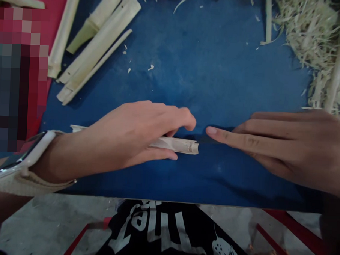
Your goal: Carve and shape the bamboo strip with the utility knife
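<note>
My left hand (147, 132) lies over a split bamboo strip (186, 146), thumb along its near edge and fingers across the far side. The strip runs left to right on the blue tabletop (189, 75), and its right end sticks out past my thumb. To the right, my right hand (276, 143) is closed with the index finger stretched toward the strip's end. Under that finger shows the thin dark blade of a knife (207, 139), hard to make out against the blue. The knife's handle is hidden by my hand.
Several split bamboo pieces (101, 49) lie at the upper left, partly by a red surface (58, 6). A heap of pale shavings (312, 32) covers the upper right. Small chips (151, 67) dot the table, whose front edge (161, 199) runs before my body.
</note>
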`<state>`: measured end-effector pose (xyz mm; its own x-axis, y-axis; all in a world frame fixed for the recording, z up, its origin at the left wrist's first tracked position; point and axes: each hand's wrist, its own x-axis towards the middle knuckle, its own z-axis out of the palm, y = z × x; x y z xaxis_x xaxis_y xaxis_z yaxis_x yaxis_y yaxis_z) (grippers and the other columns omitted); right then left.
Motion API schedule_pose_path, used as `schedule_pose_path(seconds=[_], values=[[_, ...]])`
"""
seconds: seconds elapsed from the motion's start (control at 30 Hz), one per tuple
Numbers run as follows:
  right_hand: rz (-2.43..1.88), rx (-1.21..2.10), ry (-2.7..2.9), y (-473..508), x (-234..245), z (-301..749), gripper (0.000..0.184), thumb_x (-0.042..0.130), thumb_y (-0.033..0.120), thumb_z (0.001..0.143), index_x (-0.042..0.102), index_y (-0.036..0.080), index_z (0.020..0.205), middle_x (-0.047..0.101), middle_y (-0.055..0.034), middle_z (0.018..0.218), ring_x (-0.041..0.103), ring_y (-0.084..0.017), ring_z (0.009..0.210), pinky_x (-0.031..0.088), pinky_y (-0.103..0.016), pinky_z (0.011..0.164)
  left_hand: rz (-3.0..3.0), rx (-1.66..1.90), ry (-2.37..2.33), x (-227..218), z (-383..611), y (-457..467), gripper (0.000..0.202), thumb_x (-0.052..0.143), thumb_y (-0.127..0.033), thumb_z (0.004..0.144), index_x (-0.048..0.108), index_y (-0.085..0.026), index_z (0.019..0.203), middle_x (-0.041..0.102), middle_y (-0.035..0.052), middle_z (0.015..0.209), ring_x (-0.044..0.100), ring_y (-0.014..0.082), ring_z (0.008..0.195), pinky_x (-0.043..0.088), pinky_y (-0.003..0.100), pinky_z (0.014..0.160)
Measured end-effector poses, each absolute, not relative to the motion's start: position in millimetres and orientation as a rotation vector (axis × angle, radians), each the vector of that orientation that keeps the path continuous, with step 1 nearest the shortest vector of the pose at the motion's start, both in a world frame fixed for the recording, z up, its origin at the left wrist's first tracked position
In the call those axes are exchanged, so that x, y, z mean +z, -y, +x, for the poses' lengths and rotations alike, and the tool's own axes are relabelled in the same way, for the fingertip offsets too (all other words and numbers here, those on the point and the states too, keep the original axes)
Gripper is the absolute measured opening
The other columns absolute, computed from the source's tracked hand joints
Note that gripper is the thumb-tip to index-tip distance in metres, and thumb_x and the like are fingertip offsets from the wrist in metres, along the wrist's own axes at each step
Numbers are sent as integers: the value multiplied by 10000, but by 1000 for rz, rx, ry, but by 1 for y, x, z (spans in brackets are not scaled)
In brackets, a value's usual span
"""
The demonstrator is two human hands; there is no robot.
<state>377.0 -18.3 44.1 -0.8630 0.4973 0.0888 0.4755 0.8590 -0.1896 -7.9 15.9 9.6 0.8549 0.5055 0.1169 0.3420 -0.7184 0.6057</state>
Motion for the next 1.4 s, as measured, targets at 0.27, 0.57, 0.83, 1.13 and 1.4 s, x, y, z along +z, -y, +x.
schedule_pose_path(seconds=[0.27, 0.57, 0.83, 1.13, 1.4], values=[[-747, 291, 2891, 15, 37, 369, 780, 493, 82, 1310, 420, 398, 2019, 866, 17, 1131, 722, -173, 821, 435, -349, 618, 2392, 255, -615, 14, -9, -18, 203, 645, -414, 1364, 708, -326, 1535, 829, -8, 1168, 733, 207, 897, 469, 325, 833], [-803, 321, 2857, 18, 36, 363, 917, 536, 75, 1308, 279, 497, 2080, 885, 47, 1115, 754, -207, 813, 445, -377, 634, 2480, 300, -552, 14, -7, -19, 396, 636, -306, 1353, 726, -366, 1734, 856, 44, 1363, 771, 239, 1006, 453, 353, 821], [-781, 305, 2832, 16, 38, 365, 903, 597, 54, 1286, 356, 457, 2057, 901, 43, 1127, 816, -210, 869, 465, -381, 632, 2498, 271, -557, 16, -6, -19, 396, 661, -295, 1329, 752, -387, 1704, 855, 47, 1365, 749, 238, 958, 448, 365, 800], [-773, 277, 2857, 21, 36, 366, 766, 606, 36, 1257, 565, 378, 1941, 909, 16, 1130, 816, -220, 873, 432, -396, 609, 2505, 173, -604, 18, -4, -20, 351, 668, -334, 1319, 770, -384, 1652, 859, 51, 1287, 798, 245, 1031, 502, 346, 814], [-806, 237, 2877, 22, 36, 369, 940, 642, 80, 1265, 343, 447, 2077, 931, 28, 1169, 861, -242, 942, 498, -396, 629, 2490, 240, -579, 14, -10, -19, 391, 640, -333, 1352, 722, -390, 1730, 867, 46, 1338, 822, 256, 1094, 541, 358, 906]])
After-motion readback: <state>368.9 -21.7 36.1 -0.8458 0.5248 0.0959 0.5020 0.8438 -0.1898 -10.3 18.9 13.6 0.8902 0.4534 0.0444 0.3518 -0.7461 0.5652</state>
